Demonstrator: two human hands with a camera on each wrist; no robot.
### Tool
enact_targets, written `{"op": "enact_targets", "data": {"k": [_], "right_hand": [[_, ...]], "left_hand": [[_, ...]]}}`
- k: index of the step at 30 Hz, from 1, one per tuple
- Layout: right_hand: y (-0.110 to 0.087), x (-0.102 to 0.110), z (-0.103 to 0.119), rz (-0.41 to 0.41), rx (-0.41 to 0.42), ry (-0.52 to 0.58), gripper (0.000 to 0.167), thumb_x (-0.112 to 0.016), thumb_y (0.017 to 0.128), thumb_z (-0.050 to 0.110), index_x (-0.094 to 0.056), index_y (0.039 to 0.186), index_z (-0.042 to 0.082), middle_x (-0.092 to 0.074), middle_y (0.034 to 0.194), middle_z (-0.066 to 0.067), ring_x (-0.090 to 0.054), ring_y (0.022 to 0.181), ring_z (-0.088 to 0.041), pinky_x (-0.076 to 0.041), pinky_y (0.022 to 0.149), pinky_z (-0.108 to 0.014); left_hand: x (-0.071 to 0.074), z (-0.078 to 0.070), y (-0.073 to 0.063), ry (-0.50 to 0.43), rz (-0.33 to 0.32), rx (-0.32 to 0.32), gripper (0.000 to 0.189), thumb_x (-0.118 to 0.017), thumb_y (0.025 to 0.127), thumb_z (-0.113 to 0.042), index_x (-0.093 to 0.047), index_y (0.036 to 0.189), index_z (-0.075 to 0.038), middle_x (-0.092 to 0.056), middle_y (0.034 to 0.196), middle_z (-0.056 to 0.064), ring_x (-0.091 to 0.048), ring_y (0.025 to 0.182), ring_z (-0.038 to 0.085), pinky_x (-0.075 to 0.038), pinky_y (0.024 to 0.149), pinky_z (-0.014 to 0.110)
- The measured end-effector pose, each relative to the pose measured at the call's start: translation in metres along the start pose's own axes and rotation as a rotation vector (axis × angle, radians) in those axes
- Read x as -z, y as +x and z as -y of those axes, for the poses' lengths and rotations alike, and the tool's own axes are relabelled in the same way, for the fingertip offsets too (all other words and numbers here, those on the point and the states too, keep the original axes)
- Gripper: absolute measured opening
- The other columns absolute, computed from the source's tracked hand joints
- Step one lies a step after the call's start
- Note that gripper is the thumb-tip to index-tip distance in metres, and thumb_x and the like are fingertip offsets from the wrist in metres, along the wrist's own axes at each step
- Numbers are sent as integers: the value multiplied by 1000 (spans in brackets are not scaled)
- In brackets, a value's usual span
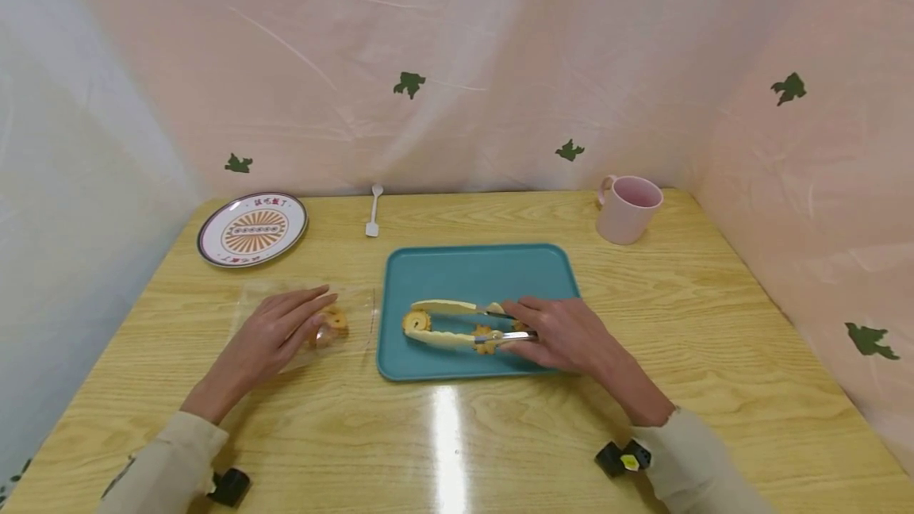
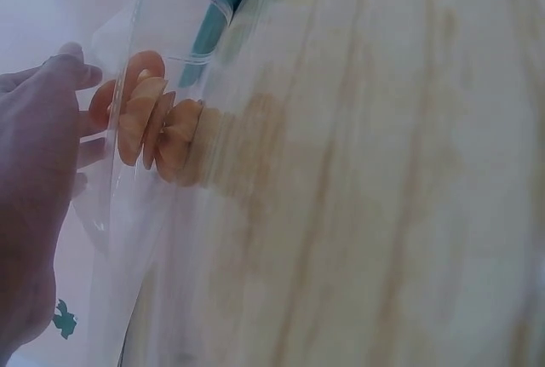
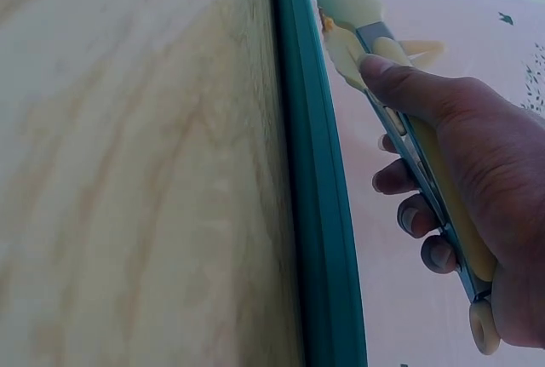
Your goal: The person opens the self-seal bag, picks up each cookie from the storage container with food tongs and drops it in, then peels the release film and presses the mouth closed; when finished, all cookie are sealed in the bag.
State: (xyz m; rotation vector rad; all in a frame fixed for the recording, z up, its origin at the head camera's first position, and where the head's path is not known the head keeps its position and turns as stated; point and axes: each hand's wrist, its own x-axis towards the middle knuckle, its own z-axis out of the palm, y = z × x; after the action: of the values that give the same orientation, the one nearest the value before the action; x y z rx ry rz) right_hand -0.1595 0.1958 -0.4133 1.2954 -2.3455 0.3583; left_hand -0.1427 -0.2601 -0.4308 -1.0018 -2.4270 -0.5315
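Observation:
On the left, a clear plastic bag [image 1: 360, 316] lies on the table with several round cookies [image 2: 174, 141] in it. My left hand [image 1: 274, 335] rests over this bag, fingers extended and fairly straight beside the cookies. My right hand [image 1: 564, 333] grips a pair of tongs [image 1: 446, 307] with cream-coloured tips, fingers wrapped along the handles in the right wrist view. The tong tips lie on both sides of a round cookie [image 1: 415, 320] at the left of the teal tray [image 1: 485, 268]. A flower-shaped cookie [image 1: 485, 346] sits under the tongs, and another cookie is partly hidden by the right hand.
A patterned plate [image 1: 214, 248] stands at the back left. Right of it lies a small white spatula-like utensil [image 1: 374, 211]. A pink mug [image 1: 624, 216] is at the back right. Hanging cloth [image 1: 464, 125] encloses the wooden table's back and sides.

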Motion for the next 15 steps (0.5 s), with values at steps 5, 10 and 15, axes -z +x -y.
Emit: {"op": "enact_targets", "data": {"k": [5, 10, 15], "right_hand": [[11, -5, 2, -1, 11, 14, 52, -66, 98, 56, -70, 118, 8, -58, 81, 3, -47, 52, -6, -35, 41, -22], [22, -11, 5, 5, 12, 15, 52, -62, 100, 57, -71, 118, 9, -63, 85, 2, -49, 52, -8, -36, 41, -24], [32, -16, 9, 32, 8, 6, 49, -78, 89, 48, -72, 119, 10, -63, 85, 2, -48, 52, -7, -36, 42, -23]], "left_hand": [[1, -1, 1, -2, 1, 2, 46, -42, 113, -35, -66, 137, -3, -65, 136, 17, -62, 118, 38, -45, 98, 56], [1, -1, 1, 0, 3, 3, 45, -43, 113, -35, -65, 137, -3, -64, 136, 17, -62, 119, 39, -45, 98, 57], [1, -2, 1, 5, 15, 14, 42, -46, 113, -32, -65, 138, -4, -64, 137, 17, -61, 120, 38, -44, 99, 58]]}}
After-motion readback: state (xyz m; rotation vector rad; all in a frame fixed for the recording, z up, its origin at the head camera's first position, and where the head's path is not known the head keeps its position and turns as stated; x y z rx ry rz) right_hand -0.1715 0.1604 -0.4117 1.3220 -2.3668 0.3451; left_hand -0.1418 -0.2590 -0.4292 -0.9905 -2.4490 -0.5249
